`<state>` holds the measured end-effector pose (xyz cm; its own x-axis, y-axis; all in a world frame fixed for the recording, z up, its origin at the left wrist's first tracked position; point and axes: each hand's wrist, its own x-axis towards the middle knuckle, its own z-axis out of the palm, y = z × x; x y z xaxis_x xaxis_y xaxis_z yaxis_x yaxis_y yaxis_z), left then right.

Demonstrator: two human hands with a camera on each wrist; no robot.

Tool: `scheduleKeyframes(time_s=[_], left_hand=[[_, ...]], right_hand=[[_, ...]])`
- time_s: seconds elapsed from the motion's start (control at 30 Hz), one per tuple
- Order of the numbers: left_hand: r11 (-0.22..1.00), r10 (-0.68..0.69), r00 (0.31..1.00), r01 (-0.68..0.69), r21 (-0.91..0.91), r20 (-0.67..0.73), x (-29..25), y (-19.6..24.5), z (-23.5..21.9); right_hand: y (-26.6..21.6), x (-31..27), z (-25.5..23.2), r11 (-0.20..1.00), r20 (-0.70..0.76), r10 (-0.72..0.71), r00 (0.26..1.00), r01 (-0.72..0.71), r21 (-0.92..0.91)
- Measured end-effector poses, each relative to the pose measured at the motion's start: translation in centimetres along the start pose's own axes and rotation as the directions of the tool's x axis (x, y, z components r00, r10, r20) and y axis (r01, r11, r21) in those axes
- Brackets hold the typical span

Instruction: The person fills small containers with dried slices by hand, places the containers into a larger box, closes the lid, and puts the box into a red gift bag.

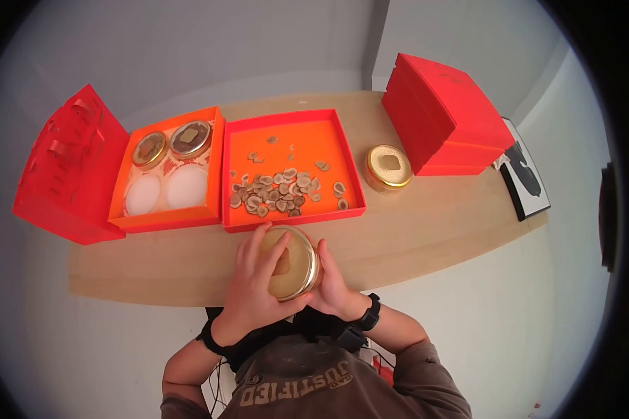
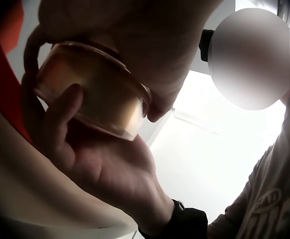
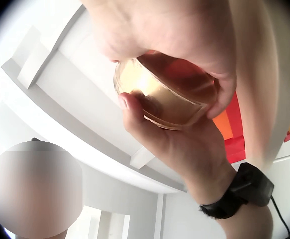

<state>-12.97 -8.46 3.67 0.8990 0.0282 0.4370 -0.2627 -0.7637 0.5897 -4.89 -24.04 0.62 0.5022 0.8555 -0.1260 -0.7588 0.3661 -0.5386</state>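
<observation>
At the table's near edge, both hands hold a round, gold-rimmed jar (image 1: 297, 276) with a tan lid and a brown label. My left hand (image 1: 253, 283) spreads its fingers over the lid, with the thumb round the near rim. On the opposite side, my right hand (image 1: 334, 285) grips the jar's wall. In the left wrist view the jar's clear side (image 2: 92, 92) shows between the palms, with the right hand (image 2: 110, 167) below. The right wrist view shows golden reflections on the jar (image 3: 160, 94), held between both hands.
Just beyond the hands, a red-orange tray (image 1: 314, 133) holds many thin brownish slices (image 1: 279, 192). Left of it stand an orange box (image 1: 168, 222) with two jars and two white round pieces, and a red bag (image 1: 70, 167). To the right are another jar (image 1: 388, 167), a red box (image 1: 447, 115) and a framed picture (image 1: 528, 174).
</observation>
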Motion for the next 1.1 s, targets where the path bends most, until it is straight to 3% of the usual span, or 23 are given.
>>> scheduleKeyframes(time_s=[0.4, 0.9, 1.1], left_hand=[[0.999, -0.041, 0.998, 0.042, 0.025, -0.05, -0.2, 0.5, 0.6], [0.999, -0.039, 0.996, 0.042, 0.032, -0.082, -0.5, 1.4, 0.3], [0.999, -0.052, 0.991, 0.053, 0.007, -0.125, -0.2, 1.9, 0.4]], right_hand=[[0.1, -0.2, 0.6, 0.999, -0.056, 0.028, 0.998, -0.026, 0.037], [0.8, -0.5, 1.1, 1.0, -0.092, -0.022, 0.996, 0.023, 0.003], [1.0, -0.6, 1.4, 0.993, -0.094, -0.107, 0.99, 0.101, -0.069]])
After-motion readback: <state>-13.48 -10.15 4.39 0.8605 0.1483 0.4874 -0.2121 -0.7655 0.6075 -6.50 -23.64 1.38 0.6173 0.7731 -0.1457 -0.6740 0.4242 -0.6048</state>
